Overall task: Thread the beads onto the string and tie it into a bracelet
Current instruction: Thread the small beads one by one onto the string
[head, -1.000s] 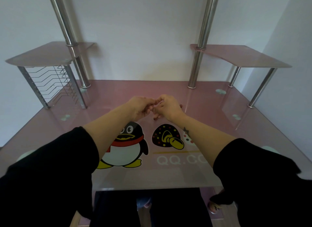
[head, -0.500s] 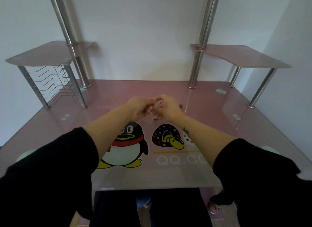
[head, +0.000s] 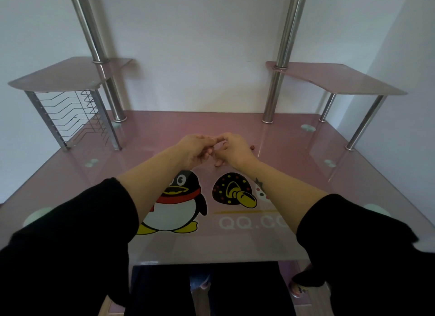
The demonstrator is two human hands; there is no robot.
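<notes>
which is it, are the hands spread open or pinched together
Pinched together: left hand and right hand meet at curled fingertips. What they pinch is too small to tell.

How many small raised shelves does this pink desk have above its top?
2. The left shelf sits over the back left corner, above a wire rack; the right shelf sits over the back right corner. None seems hidden.
</notes>
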